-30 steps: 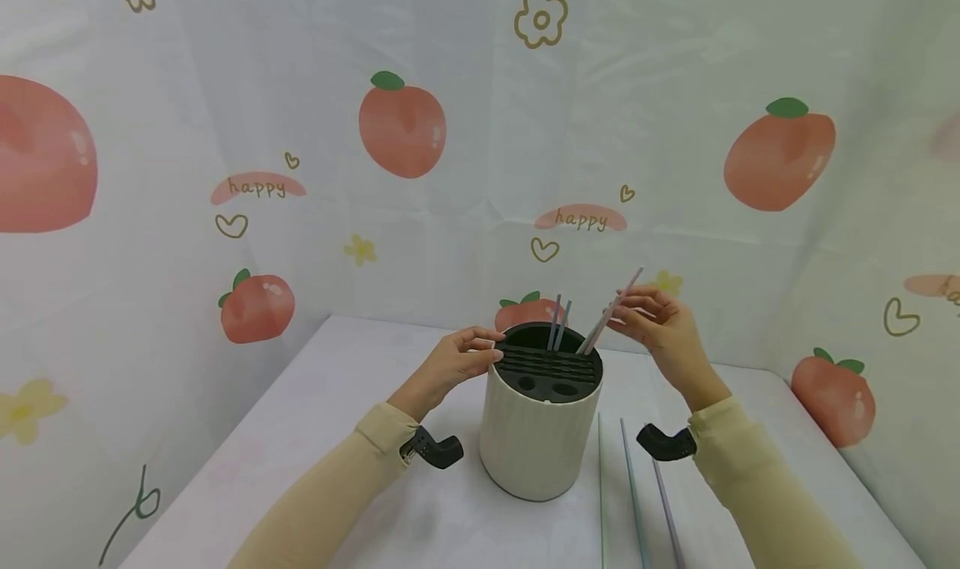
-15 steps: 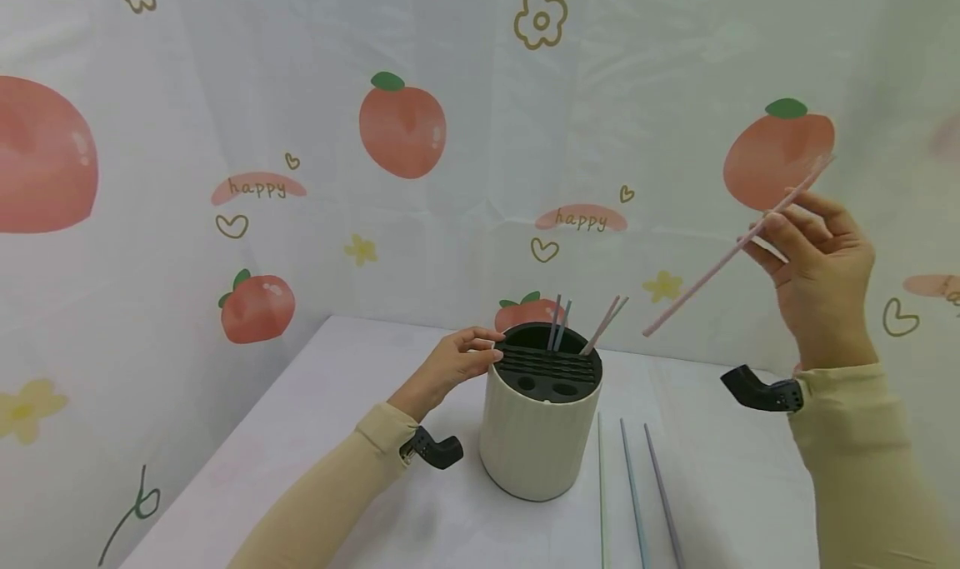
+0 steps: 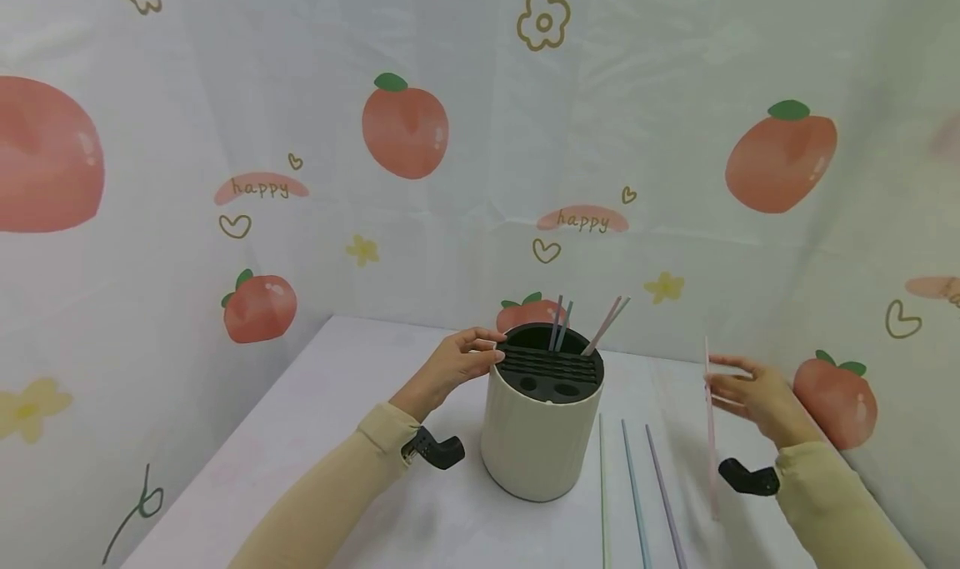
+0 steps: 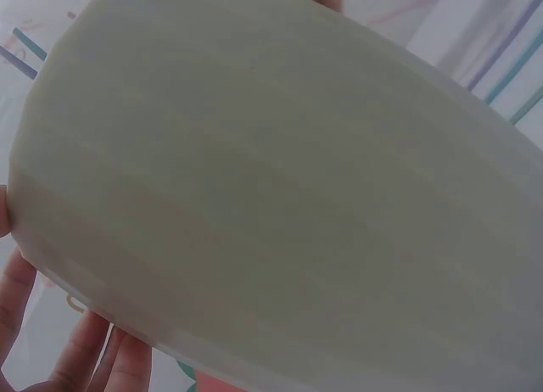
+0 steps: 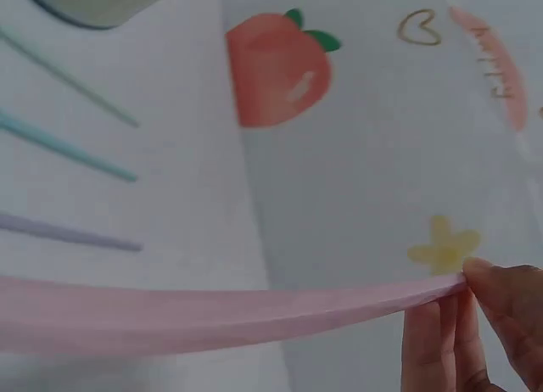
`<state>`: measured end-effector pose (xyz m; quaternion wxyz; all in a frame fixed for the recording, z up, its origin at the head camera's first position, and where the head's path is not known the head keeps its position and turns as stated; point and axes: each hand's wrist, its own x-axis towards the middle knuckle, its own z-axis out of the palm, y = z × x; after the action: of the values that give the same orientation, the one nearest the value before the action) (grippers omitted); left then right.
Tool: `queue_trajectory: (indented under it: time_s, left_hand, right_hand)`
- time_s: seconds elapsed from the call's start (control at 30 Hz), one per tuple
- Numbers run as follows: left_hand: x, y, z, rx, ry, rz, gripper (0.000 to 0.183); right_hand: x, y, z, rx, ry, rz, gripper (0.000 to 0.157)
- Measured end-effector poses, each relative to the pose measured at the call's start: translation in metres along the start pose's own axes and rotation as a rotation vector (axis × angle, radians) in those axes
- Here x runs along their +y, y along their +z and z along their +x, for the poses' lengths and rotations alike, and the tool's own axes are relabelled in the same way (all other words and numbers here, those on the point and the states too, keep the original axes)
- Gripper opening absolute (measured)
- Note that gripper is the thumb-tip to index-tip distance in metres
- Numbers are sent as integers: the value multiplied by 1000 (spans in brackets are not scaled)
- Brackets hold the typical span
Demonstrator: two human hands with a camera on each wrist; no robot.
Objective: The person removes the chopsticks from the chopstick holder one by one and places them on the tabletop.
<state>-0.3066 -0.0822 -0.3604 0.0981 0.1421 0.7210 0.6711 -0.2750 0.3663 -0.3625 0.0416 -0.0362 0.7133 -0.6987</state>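
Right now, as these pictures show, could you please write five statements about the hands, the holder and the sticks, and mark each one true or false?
1. The right hand pinches a pink stick. True.
2. The left hand is apart from the holder. False: it touches the holder.
3. The holder lies on its side. False: it stands upright.
4. On the table, a blue stick lies between a green stick and a purple stick. True.
5. Nothing pokes out of the holder. False: several sticks do.
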Motion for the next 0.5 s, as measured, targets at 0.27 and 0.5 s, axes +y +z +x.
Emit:
queue_trajectory:
  time_s: [0.27,0.5]
  left_hand:
    - [1,1,0,7,-2,5,34]
    - [1,1,-1,2,1,6,36]
  right_hand:
    - [64,2,-10,73,246,-289,48]
    - [90,8,-11,125,322,-329,44]
